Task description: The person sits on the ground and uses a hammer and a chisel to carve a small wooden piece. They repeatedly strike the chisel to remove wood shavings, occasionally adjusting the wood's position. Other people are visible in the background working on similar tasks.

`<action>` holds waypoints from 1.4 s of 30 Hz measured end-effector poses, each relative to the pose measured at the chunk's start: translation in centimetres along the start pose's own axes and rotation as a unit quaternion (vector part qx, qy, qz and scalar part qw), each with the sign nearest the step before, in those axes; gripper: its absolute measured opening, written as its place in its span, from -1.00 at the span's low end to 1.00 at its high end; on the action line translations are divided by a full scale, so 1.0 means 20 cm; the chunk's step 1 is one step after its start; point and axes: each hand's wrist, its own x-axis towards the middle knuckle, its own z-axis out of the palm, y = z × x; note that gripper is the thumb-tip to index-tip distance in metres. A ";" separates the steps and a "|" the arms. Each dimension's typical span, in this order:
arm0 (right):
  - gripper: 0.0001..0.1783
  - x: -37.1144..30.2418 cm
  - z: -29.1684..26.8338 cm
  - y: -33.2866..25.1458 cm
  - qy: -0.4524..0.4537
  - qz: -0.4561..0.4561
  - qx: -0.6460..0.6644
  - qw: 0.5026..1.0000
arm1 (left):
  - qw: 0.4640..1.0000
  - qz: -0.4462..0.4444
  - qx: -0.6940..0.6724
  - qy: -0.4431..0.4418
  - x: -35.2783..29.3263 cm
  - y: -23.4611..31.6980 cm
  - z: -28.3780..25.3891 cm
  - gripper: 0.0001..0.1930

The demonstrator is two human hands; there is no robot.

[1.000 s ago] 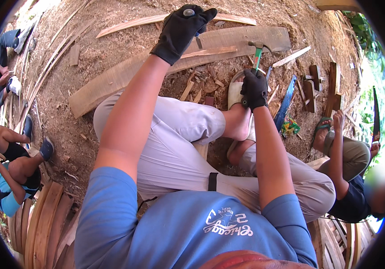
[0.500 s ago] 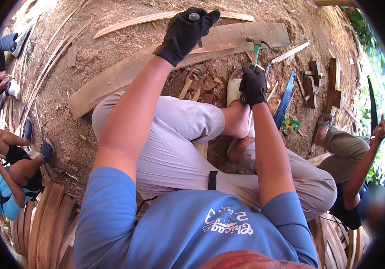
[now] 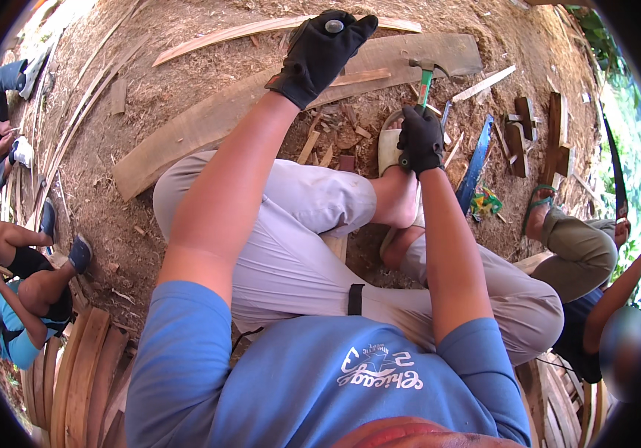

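My left hand (image 3: 319, 56), in a black glove, is closed over the long plank (image 3: 417, 56) on the ground. From the top of the fist shows the round silver end (image 3: 334, 26) of a tool; the glove hides the rest, so its kind cannot be told. My right hand (image 3: 420, 139), also black-gloved, grips a claw hammer (image 3: 425, 81) with a green handle. The hammer's head points away from me, above the plank's right part. A thin wood strip (image 3: 361, 77) lies along the plank beside my left hand.
To the right lie a blue-bladed handsaw (image 3: 476, 160), a colourful wrapper (image 3: 486, 203) and dark wood blocks (image 3: 518, 145). A co-worker (image 3: 582, 246) sits at right beside a long dark blade (image 3: 616, 168). Two other people sit at left. Curved boards (image 3: 85, 373) are stacked behind me.
My left hand has shifted slightly to the right with the tool. My right hand and the hammer have barely moved. At right, the co-worker's arm and the dark blade have moved lower.
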 end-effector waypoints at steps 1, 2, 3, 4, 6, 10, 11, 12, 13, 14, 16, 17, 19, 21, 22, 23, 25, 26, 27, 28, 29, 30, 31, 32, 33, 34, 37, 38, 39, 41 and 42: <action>-0.77 0.00 0.00 0.00 -0.002 0.000 -0.004 1.000 | 1.000 0.003 0.001 -0.002 0.00 0.00 0.01 -0.56; -0.77 0.00 0.00 0.00 -0.004 0.001 -0.008 1.000 | 1.000 0.020 -0.004 -0.003 0.00 0.00 0.01 -0.56; -0.78 0.00 0.00 0.00 -0.005 0.002 -0.005 1.000 | 0.999 0.037 -0.009 -0.004 0.00 -0.01 0.02 -0.56; -0.78 0.00 0.00 0.00 -0.006 0.003 -0.003 1.000 | 0.998 0.054 -0.014 -0.004 0.00 -0.02 0.02 -0.56; -0.78 0.00 0.00 -0.01 -0.006 0.003 -0.002 1.000 | 0.997 0.079 0.018 -0.014 0.01 -0.05 0.01 -0.57; -0.77 0.01 -0.01 0.00 -0.005 0.002 0.003 1.000 | 0.997 0.082 -0.005 -0.005 -0.01 -0.01 0.03 -0.57; -0.76 0.00 -0.01 0.00 -0.006 0.002 0.006 1.000 | 0.997 0.079 -0.005 -0.002 -0.01 -0.01 0.03 -0.58; -0.76 0.01 -0.01 0.00 -0.008 0.002 0.013 1.000 | 0.997 0.076 -0.005 0.001 -0.01 -0.02 0.03 -0.58; -0.76 0.01 -0.01 0.01 -0.009 0.002 0.020 1.000 | 0.997 0.072 -0.005 0.004 -0.01 -0.02 0.03 -0.58; -0.76 0.01 -0.01 0.01 -0.011 0.002 0.026 1.000 | 0.997 0.072 -0.011 0.003 -0.01 -0.02 0.03 -0.58; -0.77 0.01 -0.01 0.01 -0.011 0.002 0.029 1.000 | 0.997 0.071 -0.023 0.000 -0.01 -0.03 0.03 -0.58; -0.77 0.00 0.00 0.01 -0.011 0.002 0.030 0.999 | 0.997 0.071 -0.021 -0.002 -0.01 -0.04 0.03 -0.59; -0.77 0.00 0.01 0.00 -0.011 0.004 0.024 1.000 | 0.997 0.069 -0.017 -0.004 -0.01 -0.04 0.02 -0.59; -0.77 -0.01 0.01 0.00 -0.010 0.005 0.021 1.000 | 0.997 0.068 -0.027 -0.007 -0.02 -0.02 0.02 -0.59; -0.77 -0.01 0.01 0.00 -0.011 0.006 0.022 1.000 | 0.997 0.068 -0.032 -0.010 -0.02 -0.02 0.02 -0.59; -0.77 -0.01 0.01 0.00 -0.012 0.006 0.023 1.000 | 0.997 0.070 -0.017 -0.009 -0.02 -0.02 0.02 -0.60; -0.75 -0.01 0.00 -0.01 -0.006 0.008 0.024 1.000 | 0.997 0.076 0.012 -0.011 -0.01 -0.02 0.02 -0.60; -0.74 -0.03 0.00 -0.02 0.002 0.008 0.028 1.000 | 0.998 0.058 -0.022 -0.015 -0.01 -0.01 0.03 -0.60; -0.73 -0.04 -0.02 -0.04 -0.010 0.001 0.006 1.000 | 0.997 0.040 -0.056 -0.020 -0.02 -0.01 0.04 -0.61; -0.71 -0.04 -0.05 -0.07 -0.019 -0.006 -0.016 1.000 | 0.995 0.021 -0.090 -0.028 -0.02 0.00 0.05 -0.61; -0.70 -0.06 -0.07 -0.11 -0.028 -0.011 -0.039 0.999 | 0.999 0.011 -0.050 -0.014 -0.01 -0.01 0.05 -0.62; -0.70 -0.10 -0.10 -0.19 -0.031 -0.031 -0.081 0.996 | 1.000 -0.002 -0.011 0.002 -0.01 -0.04 0.04 -0.63; -0.70 -0.14 -0.12 -0.30 -0.033 -0.049 -0.126 0.990 | 0.999 -0.016 0.027 0.018 0.00 -0.06 0.04 -0.64; -0.67 -0.20 -0.15 -0.45 -0.044 -0.078 -0.180 0.980 | 0.999 -0.022 0.030 0.009 0.00 -0.07 0.03 -0.66; -0.64 -0.27 -0.18 -0.58 -0.058 -0.109 -0.233 0.965 | 0.999 0.018 0.030 0.014 0.02 -0.14 0.03 -0.66; -0.67 -0.29 -0.25 -0.63 -0.066 -0.247 -0.294 0.921 | 1.000 0.019 0.020 0.011 0.02 -0.13 0.05 -0.67; -0.77 -0.51 -0.31 -0.83 -0.069 -0.467 -0.396 0.787 | 0.999 0.005 0.047 -0.013 0.02 -0.08 0.05 -0.68; -0.78 -0.61 -0.29 -0.90 -0.067 -0.487 -0.406 0.770 | 0.998 -0.003 0.066 -0.019 0.02 -0.06 0.03 -0.68; -0.75 -0.71 -0.26 -0.95 -0.068 -0.464 -0.392 0.792 | 0.998 0.012 0.060 -0.026 0.03 -0.08 0.02 -0.71; -0.72 -0.80 -0.22 -0.96 -0.063 -0.448 -0.415 0.789 | 0.997 0.044 0.045 -0.047 0.03 -0.12 0.03 -0.75; -0.71 -0.82 -0.20 -0.95 -0.058 -0.456 -0.451 0.765 | 0.997 0.047 0.024 -0.063 0.03 -0.13 0.03 -0.78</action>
